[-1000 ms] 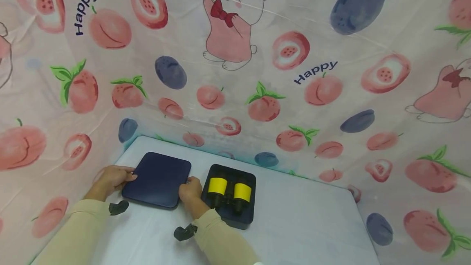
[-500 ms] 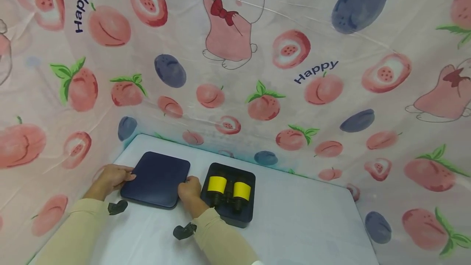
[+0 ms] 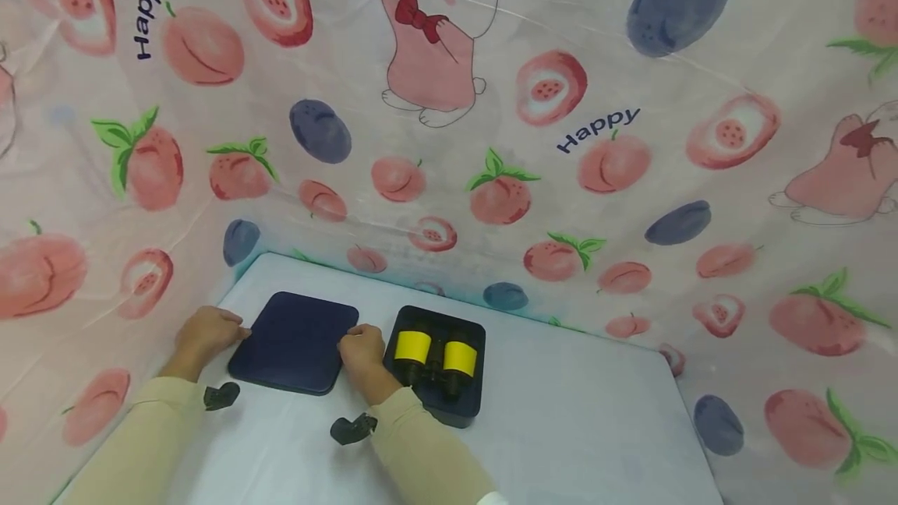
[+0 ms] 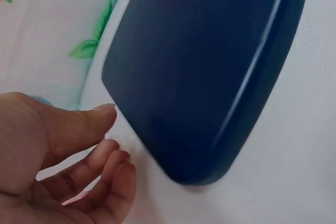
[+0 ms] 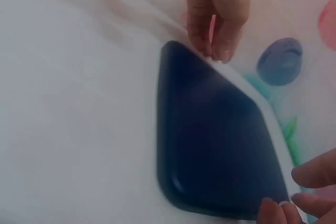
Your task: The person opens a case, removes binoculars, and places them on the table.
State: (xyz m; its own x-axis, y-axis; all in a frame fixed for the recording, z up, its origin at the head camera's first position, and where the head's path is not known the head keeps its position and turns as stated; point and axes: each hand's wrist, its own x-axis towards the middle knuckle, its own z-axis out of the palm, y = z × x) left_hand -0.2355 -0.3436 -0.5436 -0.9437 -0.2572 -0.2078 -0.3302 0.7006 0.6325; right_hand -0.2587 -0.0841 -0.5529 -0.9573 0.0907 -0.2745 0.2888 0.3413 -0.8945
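A dark blue, square lid (image 3: 295, 343) with rounded corners lies flat on the white table. Beside its left edge is my left hand (image 3: 206, 337); the left wrist view shows thumb and fingers bent loosely, with a small gap to the lid. At the right edge, my right hand (image 3: 363, 355) has its thumb and fingers parted around the rim; the right wrist view shows nothing pinched, though whether a fingertip touches is unclear. Right of that hand stands an open dark box (image 3: 452, 418) holding black binoculars (image 3: 459, 358) with yellow bands.
The white tabletop (image 3: 575, 411) extends to the right of the box. A fruit-and-rabbit patterned cloth (image 3: 449, 178) hangs behind the table and along both sides. Black wrist mounts (image 3: 353, 429) stick out below the sleeves.
Both hands have let go of the lid, and the left one has drawn slightly away from its edge. The lid now lies flatter. The binoculars and box stay in place.
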